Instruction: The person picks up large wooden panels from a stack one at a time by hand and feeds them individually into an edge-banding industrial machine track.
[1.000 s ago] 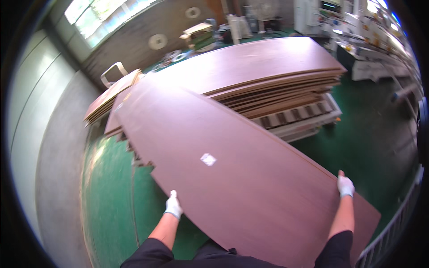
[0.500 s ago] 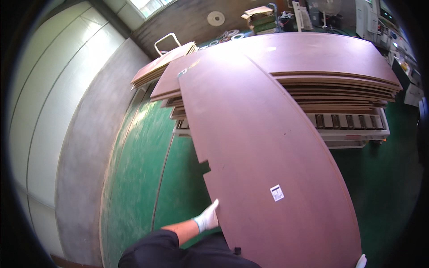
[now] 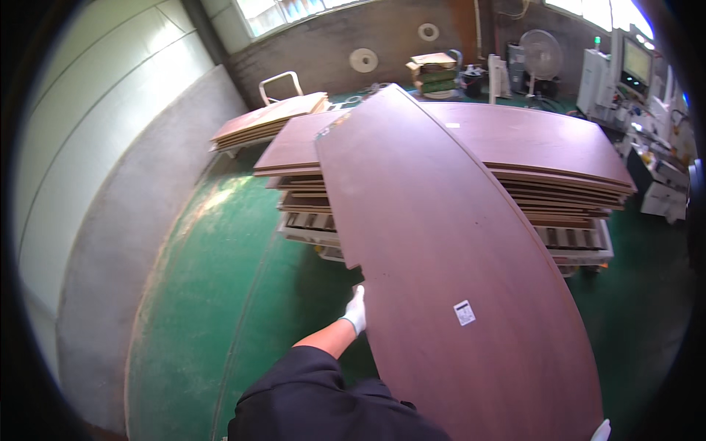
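One large panel [image 3: 463, 235], reddish-brown, flat-faced, with a small notch in its left edge: slants from the lower right, in front of the person, up to the stack behind, its far end overlying that stack; whether the two touch there cannot be told. One white label [image 3: 465, 312], on the panel's upper face, right of the notch. One left hand [image 3: 356, 310], white-gloved: grasping the panel's left edge just below the notch, thumb on top, fingers hidden. One right hand [image 3: 601, 431], white-gloved, only a sliver in view: at the panel's right edge by the lower border; its grip cannot be told. One stack of similar panels [image 3: 551, 143], sheets unevenly aligned, carried on a white slatted base [image 3: 577, 239]. One smaller pile of boards [image 3: 268, 119], farther left, beside an upright white tubular handle [image 3: 282, 87]. One standing fan [image 3: 540, 55] and one monitor [image 3: 636, 62], rear right. Green floor [image 3: 198, 287] beneath.
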Motion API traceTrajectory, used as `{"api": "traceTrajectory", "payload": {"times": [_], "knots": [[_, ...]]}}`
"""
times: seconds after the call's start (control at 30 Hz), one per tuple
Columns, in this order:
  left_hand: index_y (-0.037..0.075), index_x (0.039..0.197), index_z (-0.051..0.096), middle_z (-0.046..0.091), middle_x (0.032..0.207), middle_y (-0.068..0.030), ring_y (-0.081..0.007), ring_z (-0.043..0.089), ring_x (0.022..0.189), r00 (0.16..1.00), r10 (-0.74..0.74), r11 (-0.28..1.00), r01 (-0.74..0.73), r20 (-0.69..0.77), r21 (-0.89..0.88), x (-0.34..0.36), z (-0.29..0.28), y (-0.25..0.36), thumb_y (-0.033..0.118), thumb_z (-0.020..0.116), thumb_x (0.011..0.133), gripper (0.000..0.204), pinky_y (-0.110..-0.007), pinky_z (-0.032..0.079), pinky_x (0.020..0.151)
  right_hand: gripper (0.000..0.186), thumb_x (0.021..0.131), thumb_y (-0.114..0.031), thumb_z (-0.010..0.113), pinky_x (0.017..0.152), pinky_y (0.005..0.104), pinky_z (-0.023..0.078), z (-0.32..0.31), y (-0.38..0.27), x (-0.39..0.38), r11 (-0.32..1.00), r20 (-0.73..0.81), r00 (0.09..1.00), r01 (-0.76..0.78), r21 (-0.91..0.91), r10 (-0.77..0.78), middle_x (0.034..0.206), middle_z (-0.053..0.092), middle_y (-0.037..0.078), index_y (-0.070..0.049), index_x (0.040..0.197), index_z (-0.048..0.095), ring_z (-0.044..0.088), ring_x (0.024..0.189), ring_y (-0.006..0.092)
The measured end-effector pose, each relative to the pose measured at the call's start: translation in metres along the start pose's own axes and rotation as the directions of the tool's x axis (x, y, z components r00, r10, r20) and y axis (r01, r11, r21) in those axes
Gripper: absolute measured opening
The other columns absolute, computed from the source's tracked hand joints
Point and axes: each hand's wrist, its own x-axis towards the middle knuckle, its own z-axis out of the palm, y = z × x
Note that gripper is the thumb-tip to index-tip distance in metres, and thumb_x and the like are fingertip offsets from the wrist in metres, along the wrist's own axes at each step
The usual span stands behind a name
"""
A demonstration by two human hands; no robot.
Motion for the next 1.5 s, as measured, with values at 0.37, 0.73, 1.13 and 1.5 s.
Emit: {"api": "traceTrajectory", "payload": {"times": [0.37, 0.73, 1.13, 1.5], "knots": [[0.009, 0.136, 0.050, 0.051, 0.138, -0.0123, -0.0342, 0.047, 0.124, 0.914, -0.101, 0.994, 0.076, 0.392, 0.077, -0.009, 0.095, -0.026, 0.059, 0.037, 0.090, 0.069, -0.050, 0.036, 0.107, 0.040, 0.092, -0.029, 0.040, 0.073, 0.0552, 0.048, -0.052, 0.129, -0.110, 0.998, -0.558, 0.828, -0.052, 0.023, 0.056, 0.086, 0.068, 0.019, -0.006, 0.076, 0.068, 0.065, 0.079, 0.0416], [0.013, 0.138, 0.048, 0.048, 0.142, -0.0072, -0.0320, 0.045, 0.128, 0.742, -0.338, 0.939, 0.222, 0.579, 0.264, 0.018, 0.257, -0.215, 0.072, 0.032, 0.088, 0.079, -0.052, 0.037, 0.106, 0.046, 0.091, -0.035, 0.037, 0.106, 0.0521, 0.033, -0.066, 0.245, -0.040, 0.815, -0.364, 0.742, -0.428, 0.390, 0.563, 0.101, 0.071, 0.015, -0.010, 0.090, 0.075, 0.063, 0.100, 0.0354], [0.017, 0.142, 0.045, 0.045, 0.146, -0.0058, -0.0320, 0.042, 0.132, 0.641, -0.443, 0.886, 0.204, 0.627, 0.417, 0.066, 0.423, -0.372, 0.073, 0.027, 0.089, 0.079, -0.053, 0.033, 0.109, 0.045, 0.089, -0.032, 0.038, 0.091, 0.0487, 0.042, -0.040, 0.336, 0.106, 0.797, -0.449, 0.658, -0.498, 0.342, 0.605, 0.093, 0.072, 0.015, -0.007, 0.079, 0.074, 0.065, 0.091, 0.0343], [0.014, 0.148, 0.036, 0.035, 0.154, -0.0066, -0.0325, 0.033, 0.140, 0.695, -0.481, 0.867, 0.284, 0.534, 0.410, 0.078, 0.656, -0.547, 0.069, 0.027, 0.095, 0.077, -0.052, 0.024, 0.114, 0.048, 0.092, -0.033, 0.033, 0.094, 0.0493, 0.040, -0.068, 0.417, 0.290, 0.716, -0.338, 0.634, -0.578, 0.390, 0.696, 0.106, 0.068, 0.020, -0.004, 0.094, 0.071, 0.060, 0.104, 0.0392]]}}
